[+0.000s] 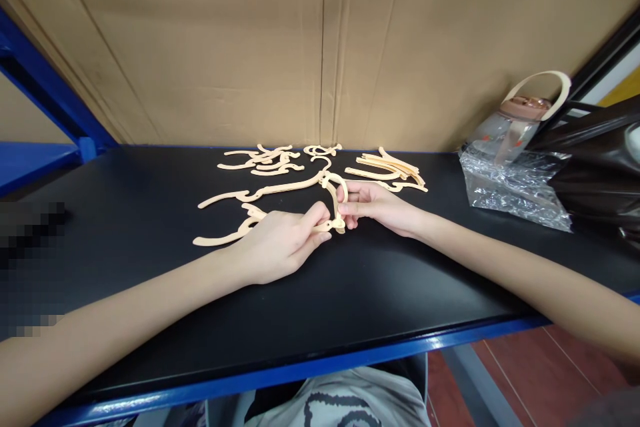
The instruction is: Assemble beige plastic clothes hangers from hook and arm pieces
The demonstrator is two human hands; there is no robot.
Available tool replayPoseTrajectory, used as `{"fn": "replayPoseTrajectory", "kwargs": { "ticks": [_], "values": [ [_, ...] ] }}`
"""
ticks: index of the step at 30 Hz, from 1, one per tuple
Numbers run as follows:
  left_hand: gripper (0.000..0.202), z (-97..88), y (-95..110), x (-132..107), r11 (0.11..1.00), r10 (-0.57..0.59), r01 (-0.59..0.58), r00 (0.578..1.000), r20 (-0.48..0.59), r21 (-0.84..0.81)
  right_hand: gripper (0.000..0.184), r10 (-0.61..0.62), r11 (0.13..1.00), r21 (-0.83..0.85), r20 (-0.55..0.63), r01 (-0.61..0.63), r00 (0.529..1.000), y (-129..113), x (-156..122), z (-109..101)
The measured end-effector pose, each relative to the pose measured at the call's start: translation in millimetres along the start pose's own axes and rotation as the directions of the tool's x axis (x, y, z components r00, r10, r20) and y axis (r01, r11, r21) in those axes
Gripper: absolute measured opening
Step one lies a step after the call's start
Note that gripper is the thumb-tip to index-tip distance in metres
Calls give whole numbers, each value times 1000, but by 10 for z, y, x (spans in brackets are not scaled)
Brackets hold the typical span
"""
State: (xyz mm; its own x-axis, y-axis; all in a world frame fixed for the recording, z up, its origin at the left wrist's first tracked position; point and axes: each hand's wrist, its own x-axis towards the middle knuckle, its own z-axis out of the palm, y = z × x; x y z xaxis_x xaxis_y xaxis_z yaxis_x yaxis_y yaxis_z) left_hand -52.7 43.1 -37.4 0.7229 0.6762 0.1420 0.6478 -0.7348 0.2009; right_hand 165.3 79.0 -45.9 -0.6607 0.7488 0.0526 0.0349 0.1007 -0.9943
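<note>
My left hand [280, 243] is closed in a pinch on a cream plastic hanger arm [225, 237] that lies on the black table [150, 267], its fingertips meeting a curved hook piece [336, 203]. My right hand [375, 207] is closed on that same hook piece from the right side. A second long cream hanger arm [260, 192] lies just behind my hands, joined to the hook at its right end.
Loose cream hanger parts lie at the back: a pile of curved pieces [265, 160], small hooks [323, 149], and stacked straight arms [390, 170]. A clear water bottle [505, 130] rests on crinkled plastic wrap at the right, beside a dark bag [600, 167]. Cardboard [320, 40] lines the back.
</note>
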Motion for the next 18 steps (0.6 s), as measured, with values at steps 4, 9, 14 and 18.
{"fn": "replayPoseTrajectory", "kwargs": {
  "ticks": [4, 9, 14, 18],
  "values": [
    [12, -16, 10, -6, 999, 12, -13, 1000, -18, -31, 21, 9, 1000, -1, 8, -9, 1000, -6, -5, 3],
    [10, -24, 5, -10, 998, 35, -36, 999, -12, -57, 19, 14, 1000, -3, 2, -14, 1000, -12, -13, -2],
    [9, -21, 3, -2, 998, 61, -61, 998, -4, -34, 21, 21, 1000, 1, -2, -21, 1000, -9, -11, -4],
    [11, -27, 14, -1, 997, 47, -47, 999, -6, -66, 23, 48, 998, -28, 4, -48, 999, 3, -6, 20]
  ]
}}
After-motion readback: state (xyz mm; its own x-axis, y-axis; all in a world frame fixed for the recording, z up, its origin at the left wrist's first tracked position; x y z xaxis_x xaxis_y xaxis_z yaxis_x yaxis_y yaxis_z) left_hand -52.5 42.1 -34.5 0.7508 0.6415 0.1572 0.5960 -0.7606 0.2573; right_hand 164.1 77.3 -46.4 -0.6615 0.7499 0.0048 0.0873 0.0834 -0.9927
